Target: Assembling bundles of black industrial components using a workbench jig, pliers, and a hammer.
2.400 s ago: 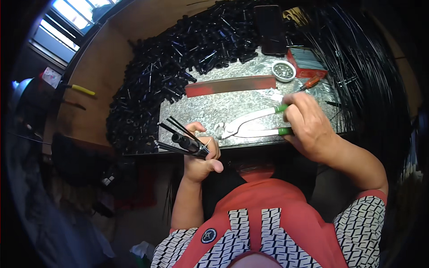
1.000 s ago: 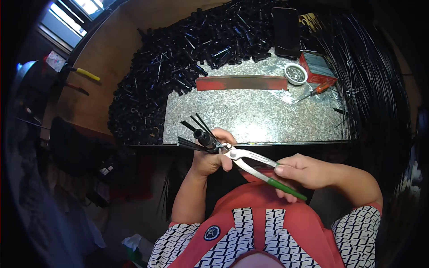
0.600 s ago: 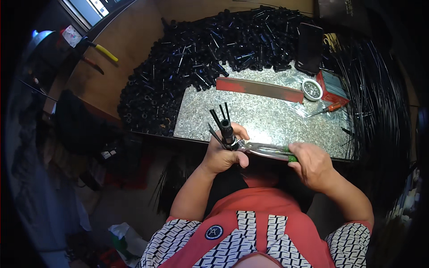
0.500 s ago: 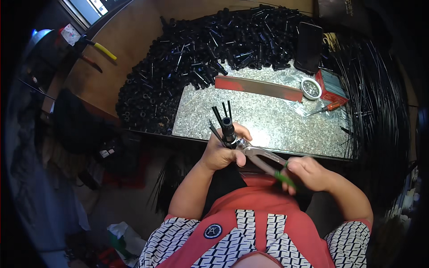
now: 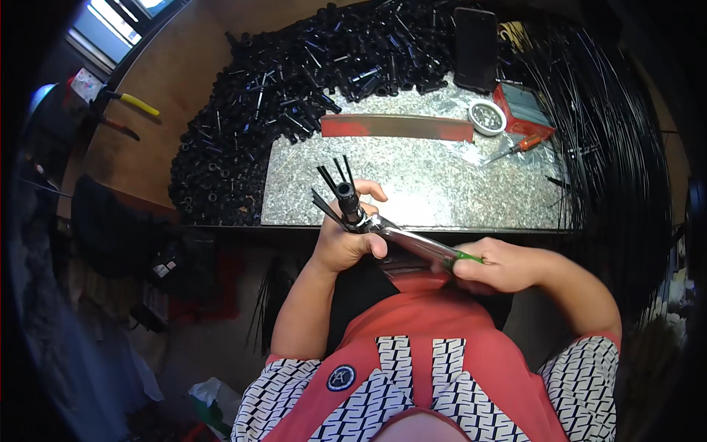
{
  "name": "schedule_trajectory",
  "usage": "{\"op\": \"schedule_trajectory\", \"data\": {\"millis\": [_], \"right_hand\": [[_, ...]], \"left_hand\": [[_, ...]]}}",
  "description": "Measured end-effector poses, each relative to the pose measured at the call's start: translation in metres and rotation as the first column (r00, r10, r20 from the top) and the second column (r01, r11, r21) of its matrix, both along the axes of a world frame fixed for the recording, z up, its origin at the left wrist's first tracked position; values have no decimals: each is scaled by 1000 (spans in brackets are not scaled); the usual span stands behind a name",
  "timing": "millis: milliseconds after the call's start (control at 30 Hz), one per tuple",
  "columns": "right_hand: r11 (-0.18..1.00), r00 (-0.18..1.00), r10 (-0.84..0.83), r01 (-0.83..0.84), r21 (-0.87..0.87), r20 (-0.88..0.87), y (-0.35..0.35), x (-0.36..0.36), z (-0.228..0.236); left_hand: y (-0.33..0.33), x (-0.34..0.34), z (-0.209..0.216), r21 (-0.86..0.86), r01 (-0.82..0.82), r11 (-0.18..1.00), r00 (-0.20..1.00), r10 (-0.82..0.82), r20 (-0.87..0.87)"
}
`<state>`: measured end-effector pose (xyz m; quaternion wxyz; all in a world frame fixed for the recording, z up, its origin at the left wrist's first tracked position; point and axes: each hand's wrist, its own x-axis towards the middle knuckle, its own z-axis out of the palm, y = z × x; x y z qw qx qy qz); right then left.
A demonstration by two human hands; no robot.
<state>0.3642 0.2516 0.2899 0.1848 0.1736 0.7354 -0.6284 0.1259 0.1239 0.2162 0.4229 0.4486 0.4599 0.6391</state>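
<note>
My left hand (image 5: 340, 247) is closed round an upright black tubular part (image 5: 347, 202) just in front of the slab's near edge. Several thin black strips (image 5: 324, 178) stick up beside the tube from the same grip. Metal pliers (image 5: 416, 243) with green on their handles reach across from the right, their jaws at the base of the tube beside my left thumb. My right hand (image 5: 495, 264) is wrapped round the handles, which lie close together. My fingers partly hide what the jaws touch.
Behind the speckled slab (image 5: 412, 193) spreads a heap of black tubular parts (image 5: 287, 88). A red-edged flat bar (image 5: 398, 127), white bowl (image 5: 479, 129), red box (image 5: 526, 110), screwdriver (image 5: 526, 142) and phone (image 5: 475, 48) are there too. Long black strands (image 5: 589, 125) hang at the right.
The plier handles, spread apart before, have come together as my right hand squeezed. The view has shifted, so the bench appears farther left and higher. My left hand keeps its hold.
</note>
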Motion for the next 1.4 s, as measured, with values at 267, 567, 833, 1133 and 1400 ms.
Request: {"op": "schedule_trajectory", "data": {"millis": [267,567,833,1133,1400], "right_hand": [[937,962,89,8,350,-258,16,3,1],[887,998,-15,42,459,-63,-3,-10,-6],[484,936,134,224,846,-324,7,4,-2],[158,941,259,180,971,-217,5,15,28],[103,967,246,44,994,-68,0,10,33]], "left_hand": [[5,2,-4,8,-21,1000,996,22,-84],[1,8,6,-17,-55,998,995,56,79],[1,9,16,-24,16,1000,999,-15,36],[7,12,14,-34,145,989,985,-141,96],[6,12,12,-75,151,986,988,-151,-3]]}}
